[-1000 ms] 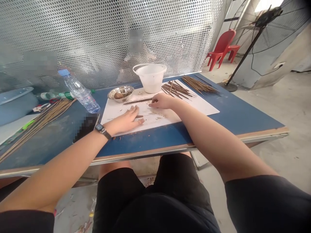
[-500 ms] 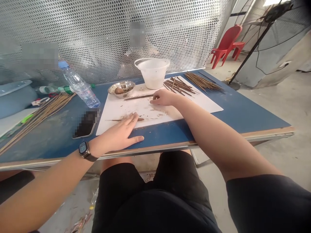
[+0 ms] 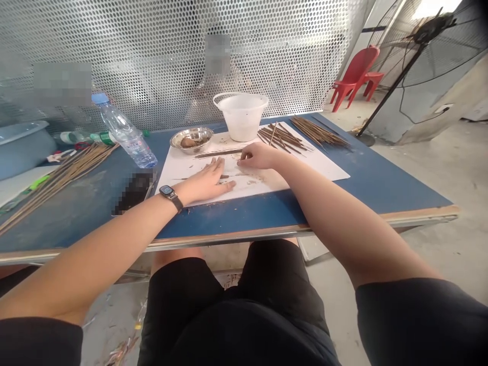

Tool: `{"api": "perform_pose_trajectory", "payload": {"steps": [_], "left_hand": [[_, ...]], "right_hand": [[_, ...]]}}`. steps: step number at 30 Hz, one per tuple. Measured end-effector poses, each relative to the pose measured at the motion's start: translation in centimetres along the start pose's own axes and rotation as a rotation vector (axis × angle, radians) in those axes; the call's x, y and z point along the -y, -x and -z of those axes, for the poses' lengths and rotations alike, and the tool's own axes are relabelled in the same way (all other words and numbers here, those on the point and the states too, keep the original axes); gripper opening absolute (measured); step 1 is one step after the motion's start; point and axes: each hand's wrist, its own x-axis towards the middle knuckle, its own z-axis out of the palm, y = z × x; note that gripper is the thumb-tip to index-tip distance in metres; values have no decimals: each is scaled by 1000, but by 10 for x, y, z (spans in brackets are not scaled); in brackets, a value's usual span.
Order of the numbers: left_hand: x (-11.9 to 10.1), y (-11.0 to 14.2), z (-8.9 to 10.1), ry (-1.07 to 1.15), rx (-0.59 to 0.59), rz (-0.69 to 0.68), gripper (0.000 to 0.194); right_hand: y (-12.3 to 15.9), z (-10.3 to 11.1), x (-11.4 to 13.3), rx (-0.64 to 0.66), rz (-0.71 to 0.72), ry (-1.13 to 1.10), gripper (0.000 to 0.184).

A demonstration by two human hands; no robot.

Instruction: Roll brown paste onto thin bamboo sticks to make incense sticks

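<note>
while our left hand (image 3: 204, 182) lies spread over a thin brown stick (image 3: 227, 176) on a white rectangular sheet (image 3: 324, 172), our right hand (image 3: 259, 156) curls loosely, pinching nothing we can tell; the stick should feel light, stiff and brittle, best held mid-length.

A paper sheet (image 3: 320, 170) lies on the table (image 3: 366, 201), with sticks (image 3: 284, 138) on it, a bowl (image 3: 191, 139) and tub (image 3: 241, 117) at its back edge, and a bottle (image 3: 125, 134) left of the bowl.
</note>
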Motion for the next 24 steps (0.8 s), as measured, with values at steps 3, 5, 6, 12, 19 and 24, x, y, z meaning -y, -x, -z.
{"api": "perform_pose_trajectory", "payload": {"steps": [3,5,6,12,19,24], "left_hand": [[-12,27,-2,-13,6,-11,117],[-22,50,-3,-21,11,-7,115],[-27,61,-3,-15,19,1,115],[-33,103,-18,4,-44,2,111],[-3,128,-37,-46,-155,21,103],[12,110,-27,-93,-88,1,109]], "right_hand": [[-1,0,0,-1,0,10,26],[-2,0,1,1,-11,28,27],[-2,0,1,3,-15,37,28],[-4,-2,0,6,4,47,28],[-7,-3,-2,21,-2,15,29],[-4,-1,1,24,-23,2,29]]}}
